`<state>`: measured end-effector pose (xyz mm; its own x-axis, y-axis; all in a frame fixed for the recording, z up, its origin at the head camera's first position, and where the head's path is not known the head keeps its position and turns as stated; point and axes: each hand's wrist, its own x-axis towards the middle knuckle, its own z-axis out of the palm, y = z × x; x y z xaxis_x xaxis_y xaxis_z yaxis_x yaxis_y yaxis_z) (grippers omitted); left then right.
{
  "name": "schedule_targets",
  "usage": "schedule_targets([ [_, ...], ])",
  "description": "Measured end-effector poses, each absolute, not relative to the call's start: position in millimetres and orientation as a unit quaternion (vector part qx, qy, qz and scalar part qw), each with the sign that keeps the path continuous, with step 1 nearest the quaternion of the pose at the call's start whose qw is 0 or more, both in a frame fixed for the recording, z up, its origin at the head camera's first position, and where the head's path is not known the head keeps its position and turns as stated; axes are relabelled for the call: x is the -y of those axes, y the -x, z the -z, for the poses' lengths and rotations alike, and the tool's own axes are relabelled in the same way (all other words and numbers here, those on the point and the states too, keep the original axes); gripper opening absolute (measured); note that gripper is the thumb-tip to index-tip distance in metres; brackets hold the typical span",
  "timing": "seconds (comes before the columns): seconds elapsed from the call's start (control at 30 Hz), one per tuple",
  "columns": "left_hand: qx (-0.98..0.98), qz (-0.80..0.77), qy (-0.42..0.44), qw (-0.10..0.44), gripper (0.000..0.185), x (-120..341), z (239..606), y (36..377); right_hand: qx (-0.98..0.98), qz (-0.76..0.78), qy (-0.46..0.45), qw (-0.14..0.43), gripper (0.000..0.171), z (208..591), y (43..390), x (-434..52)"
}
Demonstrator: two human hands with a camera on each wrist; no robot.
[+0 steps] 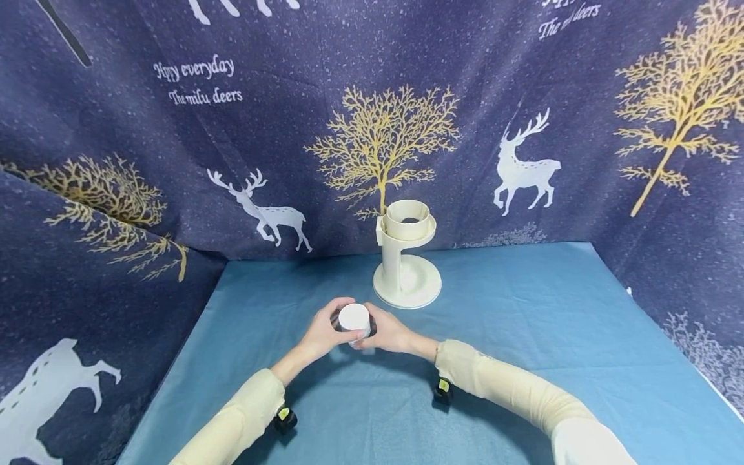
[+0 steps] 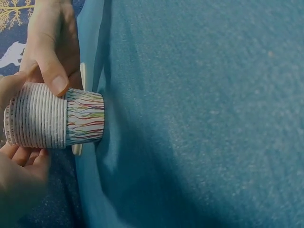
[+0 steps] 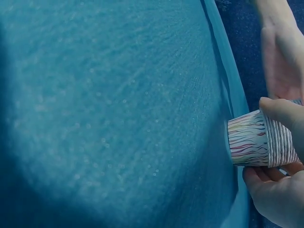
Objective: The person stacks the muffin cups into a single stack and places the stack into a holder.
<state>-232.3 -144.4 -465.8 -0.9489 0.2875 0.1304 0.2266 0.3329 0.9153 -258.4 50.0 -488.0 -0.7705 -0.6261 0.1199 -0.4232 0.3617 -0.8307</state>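
A stack of nested paper cups is held between both hands above the front-middle of the cloth. In the left wrist view, the cups show white rolled rims packed together and wavy coloured lines on the outermost cup. Their narrow end points toward the cloth, the wide end up. My left hand grips the stack from the left, thumb at its near side. From the right, my right hand holds it with thumb and fingers around the side. Parts of the rims are hidden behind the fingers.
Beyond the hands stands a cream holder with a round base and an upper ring bearing a cream cylinder. A blue cloth covers the table. Dark blue fabric with deer and trees hangs behind and at the sides.
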Motion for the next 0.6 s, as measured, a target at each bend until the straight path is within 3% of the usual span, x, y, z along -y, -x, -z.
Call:
schedule_targets([
  [0.6, -0.825, -0.546, -0.147, 0.015, 0.064, 140.0, 458.2, 232.3, -0.829, 0.456, 0.314, 0.08, 0.067, 486.0, 258.7, -53.4],
])
